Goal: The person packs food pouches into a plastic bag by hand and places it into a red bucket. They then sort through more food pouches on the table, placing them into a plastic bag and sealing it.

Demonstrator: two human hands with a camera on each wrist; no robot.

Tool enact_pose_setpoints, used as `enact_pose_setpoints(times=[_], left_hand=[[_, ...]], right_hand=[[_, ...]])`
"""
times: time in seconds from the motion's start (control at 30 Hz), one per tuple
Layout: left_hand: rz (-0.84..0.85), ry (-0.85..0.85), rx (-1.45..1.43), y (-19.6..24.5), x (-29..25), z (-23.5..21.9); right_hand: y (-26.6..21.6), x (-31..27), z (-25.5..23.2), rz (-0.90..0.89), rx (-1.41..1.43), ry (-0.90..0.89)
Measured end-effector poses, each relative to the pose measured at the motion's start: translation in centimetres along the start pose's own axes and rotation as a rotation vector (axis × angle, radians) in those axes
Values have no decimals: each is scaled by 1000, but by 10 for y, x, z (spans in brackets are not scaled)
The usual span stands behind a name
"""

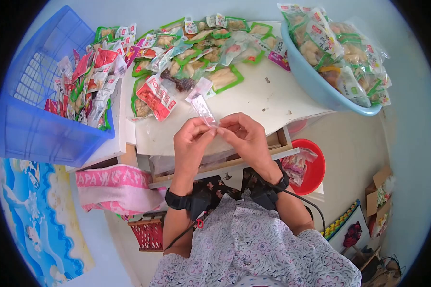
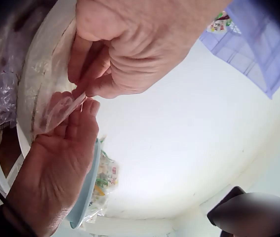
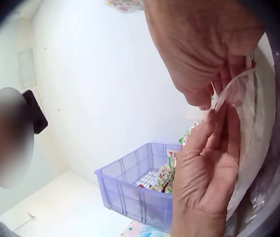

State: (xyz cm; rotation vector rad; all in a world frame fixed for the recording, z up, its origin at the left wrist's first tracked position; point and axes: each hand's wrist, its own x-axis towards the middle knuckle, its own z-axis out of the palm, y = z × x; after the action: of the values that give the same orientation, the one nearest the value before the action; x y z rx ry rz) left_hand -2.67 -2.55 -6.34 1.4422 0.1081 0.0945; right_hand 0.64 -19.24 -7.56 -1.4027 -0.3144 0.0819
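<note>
On my feed the largest thing is the white desk (image 1: 268, 103), its front drawer (image 1: 286, 143) pulled partly open beneath the forearms. At its left stands the blue plastic basket (image 1: 43, 129), tilted in view and holding a pile of mostly red and white packets. At the far right I have the light-blue basin (image 1: 316, 88), heaped with clear, green-edged packets, and below it the red bucket (image 1: 316, 167) with packets inside. Sealed food packets (image 1: 225, 79) lie spread over the back of the desk. Nearer me, the left hand (image 1: 193, 141) and right hand (image 1: 248, 139) pinch the near end of one small clear packet (image 1: 203, 111), fingertips close together, above the desk's front part.
</note>
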Motion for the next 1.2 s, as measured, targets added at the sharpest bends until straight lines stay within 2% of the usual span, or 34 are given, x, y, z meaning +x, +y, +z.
enact_pose_setpoints(times=[0.13, 0.23, 0.4, 0.5, 0.6, 0.7, 0.8, 0.93, 1.1, 1.2], left_hand=[[81, -22, 10, 4, -1, 2], [77, -88, -7, 8, -3, 1], [9, -67, -26, 7, -5, 1], [54, -61, -7, -4, -3, -1], [100, -22, 88, -10, -3, 0], [120, 11, 188, -11, -3, 3], [154, -3, 234, -13, -2, 6], [161, 32, 209, -13, -2, 9], [89, 45, 138, -2, -4, 11], [79, 58, 92, -1, -1, 12]], right_hand=[[0, 0, -5, -11, -89, -31], [0, -2, -7, 32, -63, -11], [-3, -1, -6, 83, 65, 66], [-9, -1, -3, 81, 50, 101], [-9, -2, -2, -39, -189, 149], [-9, -4, 0, -32, -136, 163], [0, -5, -9, 9, -79, 70], [-4, -6, -8, -92, -134, 8], [-6, -8, -9, -215, -186, -65], [-8, -10, -13, -273, -298, -114]])
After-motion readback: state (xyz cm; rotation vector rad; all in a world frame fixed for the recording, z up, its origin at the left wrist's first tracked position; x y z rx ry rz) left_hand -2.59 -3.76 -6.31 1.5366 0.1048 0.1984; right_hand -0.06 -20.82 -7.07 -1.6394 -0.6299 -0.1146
